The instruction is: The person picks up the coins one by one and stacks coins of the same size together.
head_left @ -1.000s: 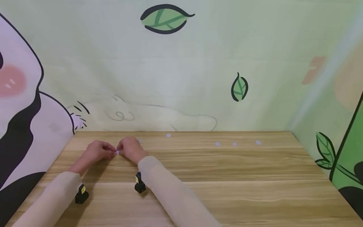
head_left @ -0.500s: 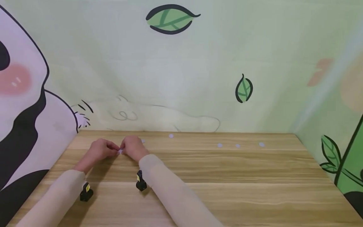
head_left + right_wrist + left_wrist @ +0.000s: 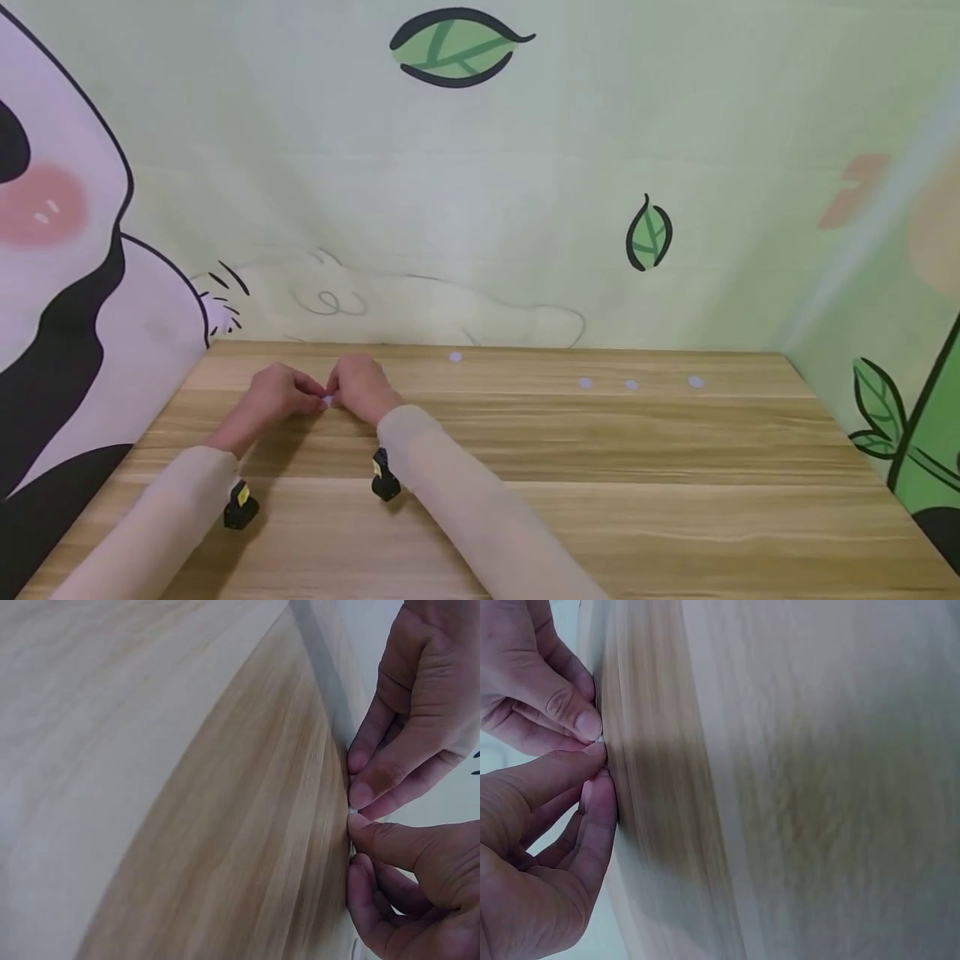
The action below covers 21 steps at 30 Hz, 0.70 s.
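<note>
At the far left part of the table, my left hand (image 3: 277,392) and my right hand (image 3: 363,387) meet fingertip to fingertip. Between them is a small pale round disc (image 3: 327,402), pinched by both hands close to the tabletop. Only a whitish sliver of the disc (image 3: 600,739) shows past the thumbs in the left wrist view, where the left hand (image 3: 547,840) lies below the right hand (image 3: 536,682). The fingers hide most of the disc (image 3: 352,811) in the right wrist view too. A similar disc (image 3: 382,369) peeks out behind my right hand, mostly covered.
Several more pale discs lie flat along the back of the wooden table (image 3: 600,517): one near the back edge (image 3: 455,357), others farther right (image 3: 585,383), (image 3: 632,385), (image 3: 696,382). A printed cloth wall (image 3: 480,183) rises directly behind the table.
The head view has shifted slightly. Both hands, still holding the disc together, have moved a little to the right, and my right hand now covers more of the disc behind it.
</note>
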Each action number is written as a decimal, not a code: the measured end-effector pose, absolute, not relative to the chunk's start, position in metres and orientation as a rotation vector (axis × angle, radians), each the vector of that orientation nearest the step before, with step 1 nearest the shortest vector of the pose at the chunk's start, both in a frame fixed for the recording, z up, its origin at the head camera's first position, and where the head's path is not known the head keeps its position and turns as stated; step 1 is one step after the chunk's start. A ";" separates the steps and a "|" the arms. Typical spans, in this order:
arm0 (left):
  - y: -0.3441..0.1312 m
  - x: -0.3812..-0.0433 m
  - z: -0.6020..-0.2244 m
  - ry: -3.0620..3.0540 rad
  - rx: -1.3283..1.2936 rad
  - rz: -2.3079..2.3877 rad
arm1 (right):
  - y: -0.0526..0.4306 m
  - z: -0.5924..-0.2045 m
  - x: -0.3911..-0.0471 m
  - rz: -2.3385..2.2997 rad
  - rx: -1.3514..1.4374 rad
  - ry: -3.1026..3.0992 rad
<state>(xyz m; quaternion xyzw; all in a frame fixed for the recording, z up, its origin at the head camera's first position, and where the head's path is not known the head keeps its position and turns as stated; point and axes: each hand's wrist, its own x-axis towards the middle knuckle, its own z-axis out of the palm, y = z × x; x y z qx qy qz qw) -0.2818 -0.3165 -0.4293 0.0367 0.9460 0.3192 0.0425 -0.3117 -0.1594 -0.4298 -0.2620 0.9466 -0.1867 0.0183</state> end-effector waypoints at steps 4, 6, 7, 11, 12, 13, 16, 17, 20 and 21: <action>-0.311 -0.281 -0.427 2.883 0.132 0.998 | -0.156 -0.429 -0.312 -0.552 -0.823 2.947; -0.309 -0.280 -0.427 2.888 0.157 0.984 | -0.154 -0.428 -0.312 -0.546 -0.827 2.940; -0.308 -0.280 -0.427 2.896 0.181 0.972 | -0.153 -0.428 -0.312 -0.543 -0.832 2.933; -0.301 -0.282 -0.427 2.922 0.259 0.955 | -0.146 -0.425 -0.312 -0.526 -0.839 2.917; -0.299 -0.282 -0.428 2.922 0.264 0.961 | -0.144 -0.425 -0.313 -0.518 -0.840 2.915; -0.296 -0.283 -0.428 2.918 0.267 0.973 | -0.142 -0.424 -0.313 -0.513 -0.850 2.912; -0.288 -0.283 -0.429 2.887 0.257 1.009 | -0.133 -0.422 -0.313 -0.502 -0.879 2.905; -0.285 -0.283 -0.429 2.876 0.259 1.017 | -0.130 -0.423 -0.313 -0.500 -0.888 2.905; -0.275 -0.281 -0.430 2.858 0.269 1.026 | -0.117 -0.422 -0.311 -0.538 -0.896 2.885; -0.271 -0.281 -0.430 2.860 0.280 1.024 | -0.113 -0.422 -0.310 -0.560 -0.894 2.878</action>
